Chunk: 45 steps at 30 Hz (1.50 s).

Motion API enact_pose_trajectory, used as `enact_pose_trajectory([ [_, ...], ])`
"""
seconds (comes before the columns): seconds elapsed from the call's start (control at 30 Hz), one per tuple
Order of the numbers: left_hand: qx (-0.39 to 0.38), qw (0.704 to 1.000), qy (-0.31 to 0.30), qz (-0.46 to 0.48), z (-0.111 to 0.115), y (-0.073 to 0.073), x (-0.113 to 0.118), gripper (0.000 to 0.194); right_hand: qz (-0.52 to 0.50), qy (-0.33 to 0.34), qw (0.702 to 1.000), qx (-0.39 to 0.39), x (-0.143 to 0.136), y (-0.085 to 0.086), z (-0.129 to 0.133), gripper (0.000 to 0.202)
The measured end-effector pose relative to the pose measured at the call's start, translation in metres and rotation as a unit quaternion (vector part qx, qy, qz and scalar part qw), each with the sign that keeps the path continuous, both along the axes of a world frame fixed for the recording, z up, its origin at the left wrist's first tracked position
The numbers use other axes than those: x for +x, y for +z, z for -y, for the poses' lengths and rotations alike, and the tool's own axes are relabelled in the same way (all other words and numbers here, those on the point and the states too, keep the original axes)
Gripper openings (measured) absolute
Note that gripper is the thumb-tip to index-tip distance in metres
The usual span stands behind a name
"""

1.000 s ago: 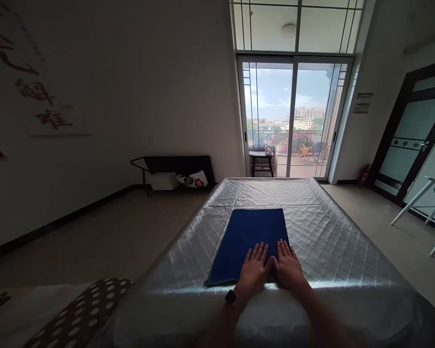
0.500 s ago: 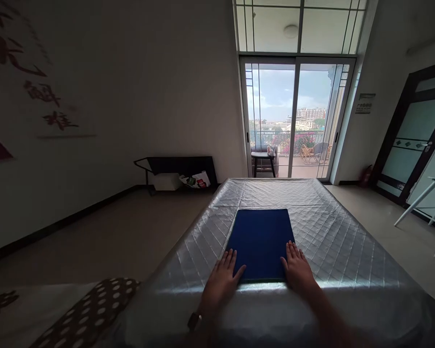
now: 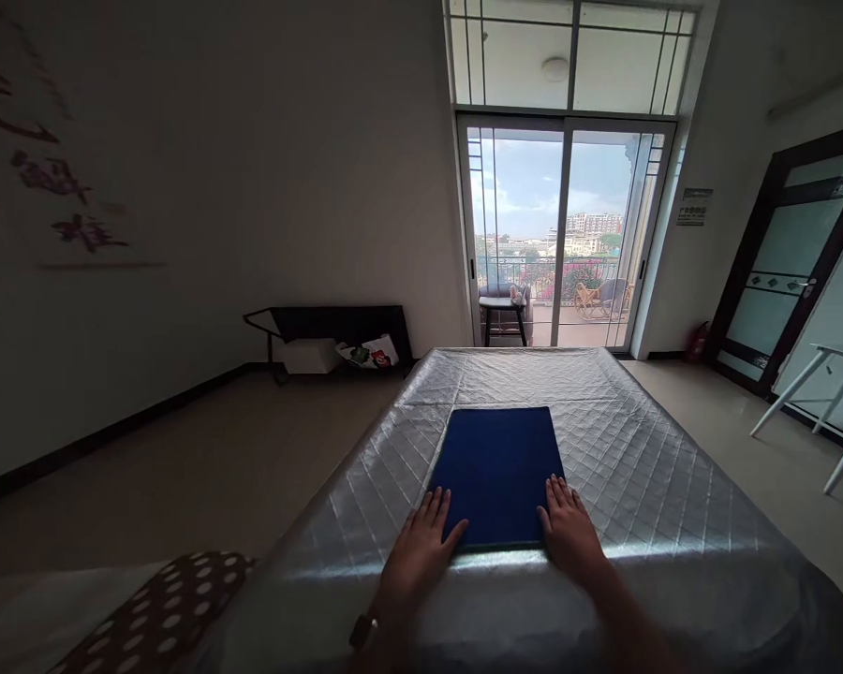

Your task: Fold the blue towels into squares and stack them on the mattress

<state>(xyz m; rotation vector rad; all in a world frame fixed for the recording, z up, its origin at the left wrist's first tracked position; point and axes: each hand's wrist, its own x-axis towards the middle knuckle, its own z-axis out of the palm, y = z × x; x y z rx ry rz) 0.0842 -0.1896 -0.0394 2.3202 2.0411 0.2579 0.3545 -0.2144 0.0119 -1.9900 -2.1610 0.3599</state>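
A flat, dark blue rectangular mat or board (image 3: 497,468) lies on a silver-grey quilted cover (image 3: 625,468) in front of me. At its near left corner rests my left hand (image 3: 425,538), palm down, with the thumb spread over the mat and a dark watch (image 3: 363,629) at the wrist. Opposite, my right hand (image 3: 568,524) lies along the near right edge, fingers stretched forward and thumb on the blue surface. Both hands are flat and grip nothing. The mat's far half is uncovered; parts of its near side edges are under my hands.
A brown polka-dot cloth (image 3: 172,604) lies at the lower left. By the left wall stands a black low rack (image 3: 337,323) with a white box (image 3: 309,357) and a printed bag (image 3: 371,352). Beyond the cover are glass sliding doors (image 3: 562,234). A white-legged table (image 3: 791,388) stands at right.
The view has turned slightly to the right, so everything appears a little further left. Both hands stay flat at the mat's near sides; the mat looks unmoved on the cover.
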Motion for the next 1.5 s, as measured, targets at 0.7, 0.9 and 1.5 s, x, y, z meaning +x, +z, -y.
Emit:
enact_pose_trajectory([
  [0.7,0.023,0.999,-0.031,-0.026,-0.007,-0.011,-0.016,0.069,-0.04,0.08,0.996,-0.01,0.041,0.042,0.03,0.02],
  [0.9,0.068,0.996,-0.036,0.037,0.001,-0.003,-0.013,0.062,-0.026,0.098,0.994,-0.029,0.044,0.049,0.03,0.023],
  [1.5,0.221,0.952,-0.038,0.209,0.03,0.021,0.009,0.048,0.042,0.122,0.991,0.043,0.037,0.057,0.031,0.024],
])
